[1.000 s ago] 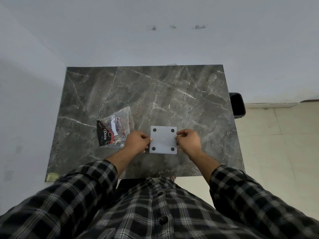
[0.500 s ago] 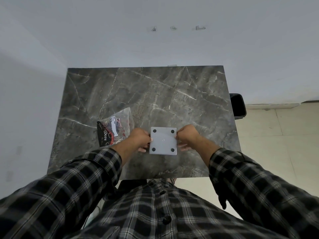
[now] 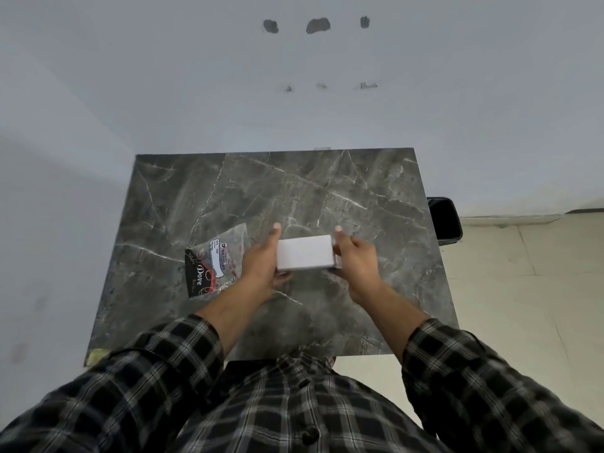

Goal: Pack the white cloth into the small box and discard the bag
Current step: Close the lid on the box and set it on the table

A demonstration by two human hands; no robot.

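Observation:
A small white box (image 3: 305, 252) is held just above the dark marble table (image 3: 327, 194), turned so a plain white side faces me. My left hand (image 3: 263, 263) grips its left end and my right hand (image 3: 354, 261) grips its right end, fingers pointing away from me. A clear plastic bag (image 3: 214, 264) with a black printed label and red contents lies flat on the table just left of my left hand. No loose white cloth is visible.
A black bin (image 3: 444, 219) stands on the tiled floor beside the table's right edge. The table's far edge meets a pale wall. A small yellowish scrap (image 3: 96, 356) sits at the table's near left corner.
The box lay flat on the table showing a face with four dark dots; both hands have lifted and tipped it so a plain white side faces me. The view has tilted up.

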